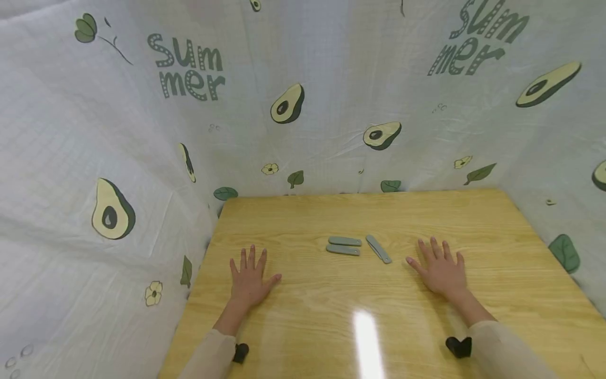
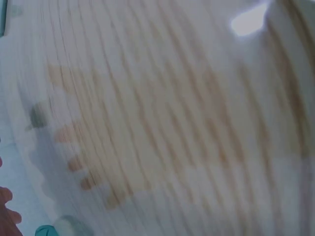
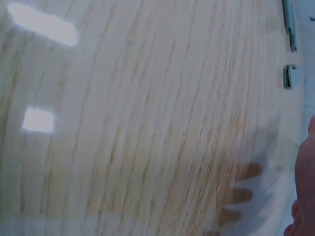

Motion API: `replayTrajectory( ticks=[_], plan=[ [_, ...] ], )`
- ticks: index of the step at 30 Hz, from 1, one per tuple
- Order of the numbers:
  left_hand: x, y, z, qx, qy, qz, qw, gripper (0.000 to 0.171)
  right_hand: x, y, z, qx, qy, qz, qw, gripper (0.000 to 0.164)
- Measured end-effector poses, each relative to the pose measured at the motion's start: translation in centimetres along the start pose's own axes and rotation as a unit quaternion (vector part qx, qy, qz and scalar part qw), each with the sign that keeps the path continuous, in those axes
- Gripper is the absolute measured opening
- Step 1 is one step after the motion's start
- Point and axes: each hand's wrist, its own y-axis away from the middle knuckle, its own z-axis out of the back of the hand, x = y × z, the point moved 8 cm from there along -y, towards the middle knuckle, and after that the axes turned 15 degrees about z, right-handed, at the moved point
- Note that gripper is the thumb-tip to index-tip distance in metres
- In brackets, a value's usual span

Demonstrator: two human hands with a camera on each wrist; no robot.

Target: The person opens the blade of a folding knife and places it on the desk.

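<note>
Three slim grey-green folded pieces with rounded ends, which look like closed folding knives, lie on the wooden table. Two of them, a rear one and a front one, lie side by side, nearly parallel. The third piece lies slanted to their right, nearest to the right hand. My left hand is spread palm down at the left, well apart from the pieces. On the right, my right hand is likewise spread, holding nothing. The right wrist view catches a folded piece at its edge, near the hand.
The glossy wooden table reflects light at its front middle. White cloth printed with avocados, leaves and lettering hangs behind the table and along both sides. A black strap end sticks out by the right sleeve, and another by the left.
</note>
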Motion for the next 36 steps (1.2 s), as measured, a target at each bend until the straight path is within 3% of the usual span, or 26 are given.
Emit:
replayTrajectory(
  ticks=[6,18,27,36],
  plan=[
    [-0.7,-0.1,0.3,-0.012,0.017,-0.003,0.9998,0.088,0.4,-0.2,-0.1,-0.009,-0.019,0.005,1.000,0.081],
    [-3.7,-0.3,2.0,-0.056,0.041,-0.066,0.9954,0.085,4.3,-1.9,1.2,-0.042,-0.077,0.062,0.994,0.075],
    [-5.0,-0.5,2.1,-0.027,0.023,-0.048,0.9982,0.086,6.9,-3.2,1.7,-0.062,-0.082,0.096,0.990,0.078],
    [-6.9,-0.3,1.4,-0.018,0.015,-0.042,0.9988,0.093,8.7,-4.2,0.3,-0.030,-0.116,0.109,0.987,0.083]
  ],
)
